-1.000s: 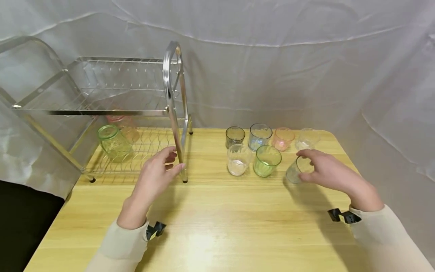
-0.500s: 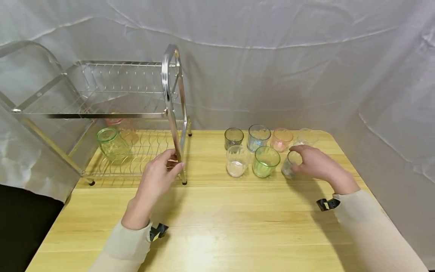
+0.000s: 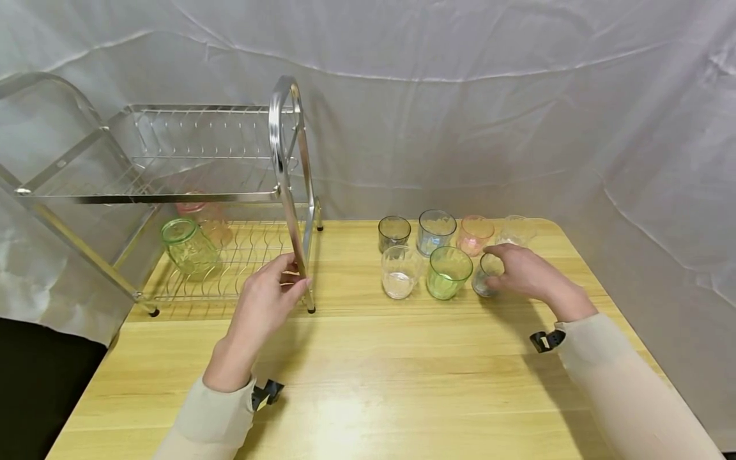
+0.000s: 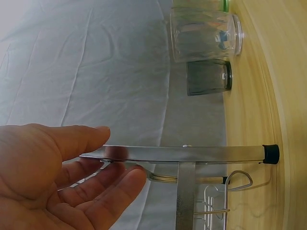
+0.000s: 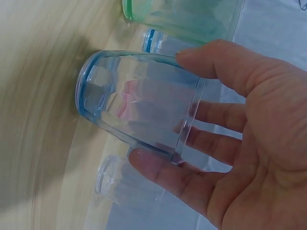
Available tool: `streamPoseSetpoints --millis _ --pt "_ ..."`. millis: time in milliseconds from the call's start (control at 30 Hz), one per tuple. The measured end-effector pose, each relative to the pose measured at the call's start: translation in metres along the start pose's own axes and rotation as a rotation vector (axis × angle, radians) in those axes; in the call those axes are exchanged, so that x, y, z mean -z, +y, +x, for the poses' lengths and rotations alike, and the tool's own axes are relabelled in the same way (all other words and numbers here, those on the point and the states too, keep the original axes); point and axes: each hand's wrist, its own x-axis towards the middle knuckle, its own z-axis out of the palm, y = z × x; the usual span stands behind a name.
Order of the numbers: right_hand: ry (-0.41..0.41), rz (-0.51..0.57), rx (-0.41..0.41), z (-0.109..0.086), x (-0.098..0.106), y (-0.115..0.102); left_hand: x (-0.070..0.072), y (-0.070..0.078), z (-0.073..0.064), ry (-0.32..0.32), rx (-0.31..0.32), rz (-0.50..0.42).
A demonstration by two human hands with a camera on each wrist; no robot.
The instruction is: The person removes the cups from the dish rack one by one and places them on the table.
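My right hand [image 3: 522,271] holds a clear bluish glass tumbler [image 5: 134,96] near its rim, thumb on one side and fingers on the other. The tumbler stands low at the table, just right of a green glass [image 3: 449,273]. In the head view the hand covers part of it. My left hand [image 3: 266,294] is at the front right post [image 4: 192,154] of a two-tier metal dish rack [image 3: 149,199], with thumb and curled fingers on either side of the post. On the rack's lower tier lean a green glass jar [image 3: 190,248] and a pink one [image 3: 208,220] behind it.
A clear glass [image 3: 399,273] stands left of the green glass. Behind them are a dark grey glass [image 3: 393,235], a blue one [image 3: 436,233], a pink one [image 3: 475,236] and another clear one [image 3: 515,229]. Grey cloth [image 3: 460,128] hangs behind the wooden table [image 3: 391,370].
My right hand has moved left with the bluish tumbler, setting it closer to the green glass and more upright. The left hand stays at the rack's post.
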Motion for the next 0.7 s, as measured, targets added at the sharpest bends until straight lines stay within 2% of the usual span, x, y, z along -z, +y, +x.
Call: streamPoseSetpoints --millis 300,700 --pt "-0.042 0.017 0.019 0.0006 0.0028 0.0009 0.0009 0.0004 0.0002 -0.01 0.01 -0.001" --pt "-0.03 0.005 0.018 0.0019 0.0026 0.0005 0.0009 -0.0004 0.0003 -0.02 0.016 -0.003"
